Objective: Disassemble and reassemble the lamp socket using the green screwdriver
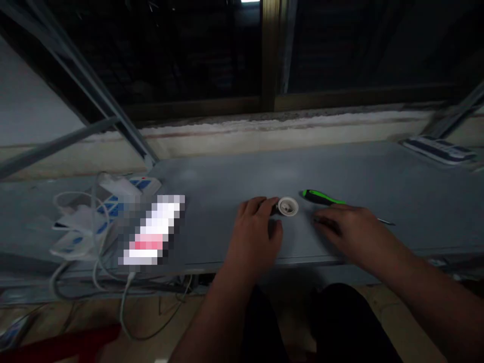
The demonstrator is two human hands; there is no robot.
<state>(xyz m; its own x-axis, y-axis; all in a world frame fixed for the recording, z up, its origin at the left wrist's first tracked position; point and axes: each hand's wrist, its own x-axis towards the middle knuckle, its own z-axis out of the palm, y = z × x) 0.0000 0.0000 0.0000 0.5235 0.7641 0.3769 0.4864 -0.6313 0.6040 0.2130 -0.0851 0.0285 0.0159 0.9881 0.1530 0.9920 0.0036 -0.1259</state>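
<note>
A round white plastic fitting (288,206) with a central hole stands on the grey tabletop (340,171), its dark back end (274,209) pointing left. My left hand (253,227) has its curled fingers on that dark end. My right hand (351,232) lies just to the right, fingers spread and holding nothing. Beyond those fingers lies a screwdriver with a green-and-black handle (321,197). Its thin metal shaft (385,221) passes behind my right hand and shows again on the far side.
At the left of the tabletop lie white power strips with blue parts (113,201), tangled white cables and a pixelated object (151,232). A flat blue-and-white package (438,149) sits at the far right. Metal bars (83,85) and a dark window (189,50) rise behind.
</note>
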